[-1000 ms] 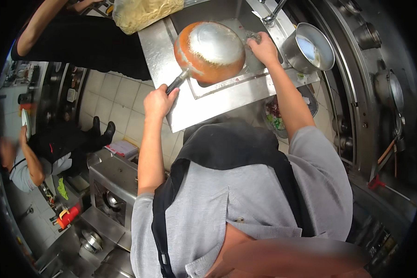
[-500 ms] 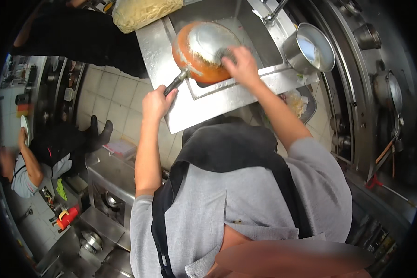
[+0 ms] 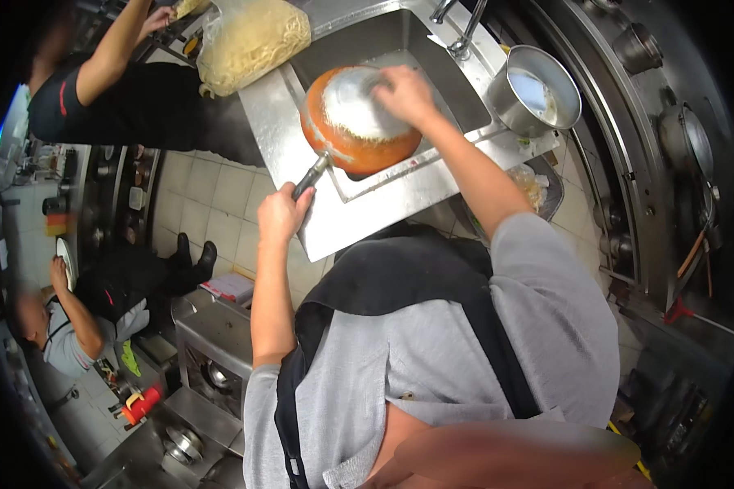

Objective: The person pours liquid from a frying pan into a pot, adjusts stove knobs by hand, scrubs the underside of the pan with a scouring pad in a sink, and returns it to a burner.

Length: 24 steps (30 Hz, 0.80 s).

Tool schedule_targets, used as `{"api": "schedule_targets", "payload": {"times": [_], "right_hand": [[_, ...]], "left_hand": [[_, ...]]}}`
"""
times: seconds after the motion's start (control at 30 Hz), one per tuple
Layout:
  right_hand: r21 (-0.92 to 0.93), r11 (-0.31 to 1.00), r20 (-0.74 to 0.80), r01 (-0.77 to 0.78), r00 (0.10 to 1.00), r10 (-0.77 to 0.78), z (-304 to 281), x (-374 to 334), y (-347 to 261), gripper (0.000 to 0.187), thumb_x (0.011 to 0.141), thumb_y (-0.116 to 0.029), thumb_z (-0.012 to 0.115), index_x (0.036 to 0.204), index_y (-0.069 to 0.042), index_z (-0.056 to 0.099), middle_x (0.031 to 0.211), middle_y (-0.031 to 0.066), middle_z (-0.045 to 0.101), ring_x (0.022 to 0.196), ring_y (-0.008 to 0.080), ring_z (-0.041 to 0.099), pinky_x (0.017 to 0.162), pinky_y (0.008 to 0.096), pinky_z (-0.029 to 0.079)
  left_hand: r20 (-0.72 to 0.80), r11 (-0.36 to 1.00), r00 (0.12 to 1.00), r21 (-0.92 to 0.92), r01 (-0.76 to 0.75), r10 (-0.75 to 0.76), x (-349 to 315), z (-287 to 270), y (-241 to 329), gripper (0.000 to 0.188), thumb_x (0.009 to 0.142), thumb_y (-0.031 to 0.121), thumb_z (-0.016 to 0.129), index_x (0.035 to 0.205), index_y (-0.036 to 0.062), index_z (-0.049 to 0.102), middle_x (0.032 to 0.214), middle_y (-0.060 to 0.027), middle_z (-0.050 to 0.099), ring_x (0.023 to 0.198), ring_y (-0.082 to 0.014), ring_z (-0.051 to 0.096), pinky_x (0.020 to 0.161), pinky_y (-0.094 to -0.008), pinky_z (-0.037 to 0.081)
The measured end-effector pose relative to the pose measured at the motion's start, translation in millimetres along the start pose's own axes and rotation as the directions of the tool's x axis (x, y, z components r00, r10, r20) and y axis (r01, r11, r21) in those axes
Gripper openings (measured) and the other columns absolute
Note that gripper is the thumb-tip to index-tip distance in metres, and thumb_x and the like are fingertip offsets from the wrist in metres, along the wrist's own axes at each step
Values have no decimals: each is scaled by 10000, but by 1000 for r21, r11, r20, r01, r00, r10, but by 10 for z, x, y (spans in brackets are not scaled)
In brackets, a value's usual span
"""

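An upturned pan (image 3: 359,134) covers the near left of the sink (image 3: 440,77), its handle (image 3: 310,178) in the left hand (image 3: 281,213). Open basin lies between the right hand (image 3: 405,95) and tap (image 3: 463,42). A pot (image 3: 518,102) blocks the right; a bag (image 3: 257,49), the far left.

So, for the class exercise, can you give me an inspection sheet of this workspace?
Surface: steel counter with a sink and faucet.
Job's things: pan, upside down over the sink, orange with a worn silvery base.
Clutter: bag left of the sink; pot right of it.
Hands: left hand grips the pan's handle; right hand is at the base, blurred, contents unclear.
Cables: nothing seen.
Surroundings: tiled floor, bin under the counter's right side, two co-workers on the left, one holding a plate.
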State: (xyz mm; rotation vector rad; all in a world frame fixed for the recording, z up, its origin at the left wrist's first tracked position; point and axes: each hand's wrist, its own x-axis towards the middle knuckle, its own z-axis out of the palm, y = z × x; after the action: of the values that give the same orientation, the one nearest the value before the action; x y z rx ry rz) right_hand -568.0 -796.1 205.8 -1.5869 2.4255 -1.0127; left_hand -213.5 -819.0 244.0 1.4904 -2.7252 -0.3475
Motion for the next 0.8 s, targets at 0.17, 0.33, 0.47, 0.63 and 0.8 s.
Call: {"api": "schedule_targets", "payload": {"times": [0.17, 0.33, 0.47, 0.63, 0.8], "right_hand": [[157, 863, 169, -481, 874, 456, 71, 545, 685, 532, 864, -398, 682, 1319, -127, 626, 1349, 136, 607, 1268, 334, 557, 1083, 427, 439], [63, 992, 182, -113, 978, 100, 28, 470, -140, 546, 850, -417, 672, 1318, -139, 629, 1369, 137, 603, 1270, 313, 570, 1068, 444, 452], [17, 923, 262, -385, 892, 368, 67, 833, 202, 521, 852, -406, 663, 1306, -153, 637, 1358, 123, 611, 1269, 313, 566, 1075, 446, 441], [-23, 965, 283, -262, 924, 257, 216, 905, 149, 543, 860, -415, 668, 1329, -143, 623, 1324, 127, 641, 1247, 306, 592, 1060, 410, 453], [41, 999, 340, -15, 941, 0, 214, 1036, -335, 553, 835, -438, 689, 1322, -179, 637, 1283, 138, 668, 1181, 323, 633, 1018, 417, 484]], "left_hand": [[51, 1000, 999, 1, -7, 7, 104, -84, 177, 494, 886, 538, 663, 886, 44, 671, 747, -216, 683, 784, -421, 679, 697, -501, 522], [30, 999, 999, -5, 41, -41, 2, -54, 43, 469, 885, 516, 669, 871, 48, 666, 737, -217, 683, 764, -422, 678, 686, -503, 526], [-3, 1000, 1000, -3, -9, 9, 41, -38, 78, 441, 876, 490, 689, 836, 53, 653, 702, -211, 677, 723, -420, 676, 661, -514, 528], [-12, 1000, 1000, -23, -14, 14, 32, -24, 96, 440, 872, 492, 696, 834, 56, 652, 695, -217, 672, 707, -427, 672, 651, -515, 526], [-44, 1000, 999, 8, 16, -16, 4, 52, -25, 429, 873, 491, 697, 844, 66, 652, 690, -210, 674, 686, -428, 671, 637, -522, 526]]}}
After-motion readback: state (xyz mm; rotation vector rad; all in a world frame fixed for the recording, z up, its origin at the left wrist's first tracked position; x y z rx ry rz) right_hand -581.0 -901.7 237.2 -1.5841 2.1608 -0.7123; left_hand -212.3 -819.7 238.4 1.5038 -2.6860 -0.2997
